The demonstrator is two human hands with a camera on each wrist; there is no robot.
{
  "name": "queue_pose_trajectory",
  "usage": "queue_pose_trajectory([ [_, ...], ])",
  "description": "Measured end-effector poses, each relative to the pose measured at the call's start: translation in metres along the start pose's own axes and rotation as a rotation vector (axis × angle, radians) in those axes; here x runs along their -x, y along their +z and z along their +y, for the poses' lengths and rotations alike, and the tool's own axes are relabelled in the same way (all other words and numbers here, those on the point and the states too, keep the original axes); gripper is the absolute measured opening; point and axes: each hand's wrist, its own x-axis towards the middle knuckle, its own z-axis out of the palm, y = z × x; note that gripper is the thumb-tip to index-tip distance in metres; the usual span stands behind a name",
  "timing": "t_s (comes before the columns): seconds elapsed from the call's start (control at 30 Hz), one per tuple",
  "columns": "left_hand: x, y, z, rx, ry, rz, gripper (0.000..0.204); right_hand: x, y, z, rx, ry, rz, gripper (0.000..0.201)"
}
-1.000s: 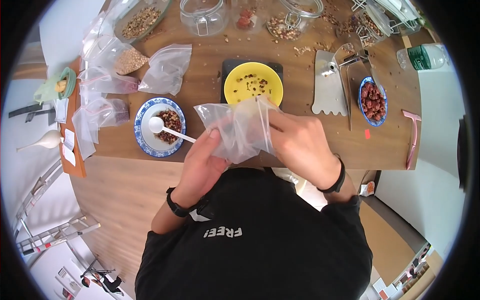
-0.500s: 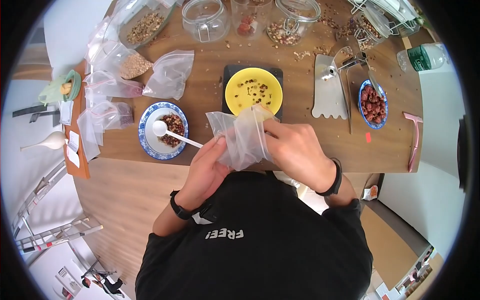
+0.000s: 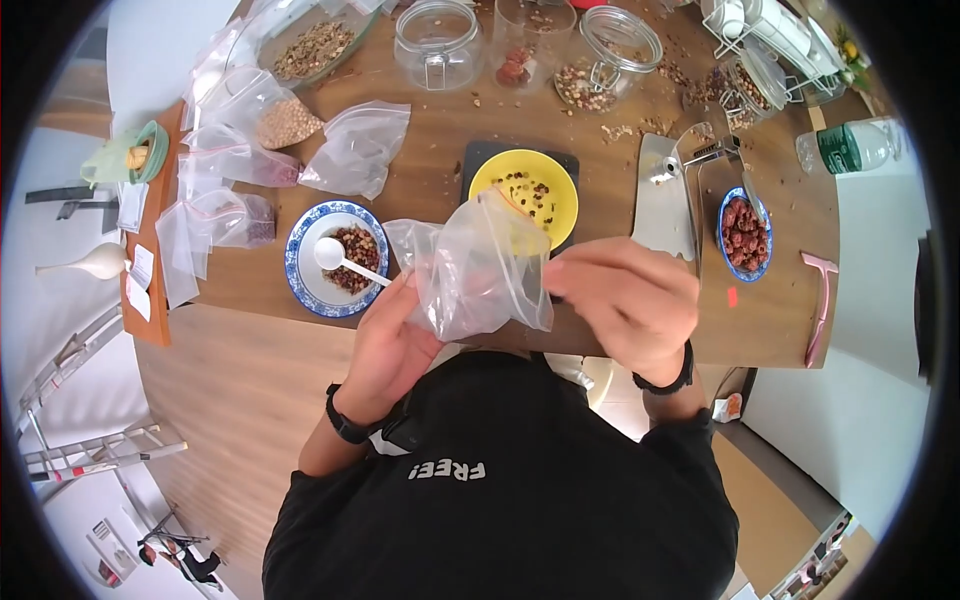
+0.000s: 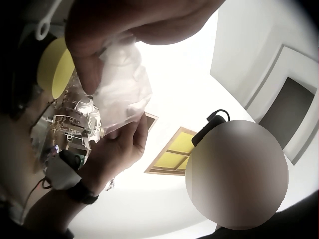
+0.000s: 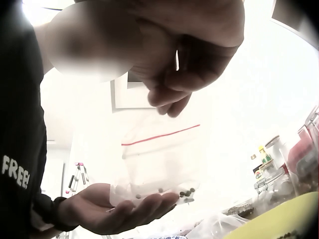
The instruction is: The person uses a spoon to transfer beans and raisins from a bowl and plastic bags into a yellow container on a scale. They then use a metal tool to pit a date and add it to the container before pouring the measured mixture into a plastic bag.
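Note:
My left hand (image 3: 385, 345) holds a clear zip-lock bag (image 3: 465, 285) near the table's front edge. In the right wrist view its palm faces up, fingers curled under the bag, and several dark green beans (image 5: 187, 192) lie low inside. A red zip line (image 5: 160, 135) crosses the bag near its top. My right hand (image 3: 635, 305) has curled, bunched fingertips close to the bag's right edge; I cannot tell whether they pinch its lip. Behind the bag, a yellow bowl (image 3: 560, 215) with scattered beans sits on a black scale (image 3: 474, 160).
A blue-rimmed plate (image 3: 296, 275) of mixed beans carries a white spoon (image 3: 330, 253) at left. Filled plastic bags (image 3: 240, 215) line the left side. Glass jars (image 3: 437, 60) stand at the back. A metal scraper (image 3: 655, 215) and a bowl of dried red fruit (image 3: 745, 235) are at right.
My right hand has moved right, from well over the bag to its right edge. The bag stands fuller and wider, still in my left hand.

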Motion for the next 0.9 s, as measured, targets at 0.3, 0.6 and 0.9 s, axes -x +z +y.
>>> queue_pose_trajectory([
  [0.3,0.000,-0.006,0.007,0.078,0.098,0.082,0.052,-0.001,0.032,0.064,0.231,0.246,-0.037,0.011],
  [0.6,-0.009,-0.004,0.013,0.128,0.143,0.029,0.050,-0.016,0.007,0.022,0.165,0.218,0.030,0.020],
  [0.9,-0.008,0.004,0.008,0.214,0.093,-0.072,0.048,-0.053,0.019,-0.006,0.088,0.298,-0.257,0.019],
])
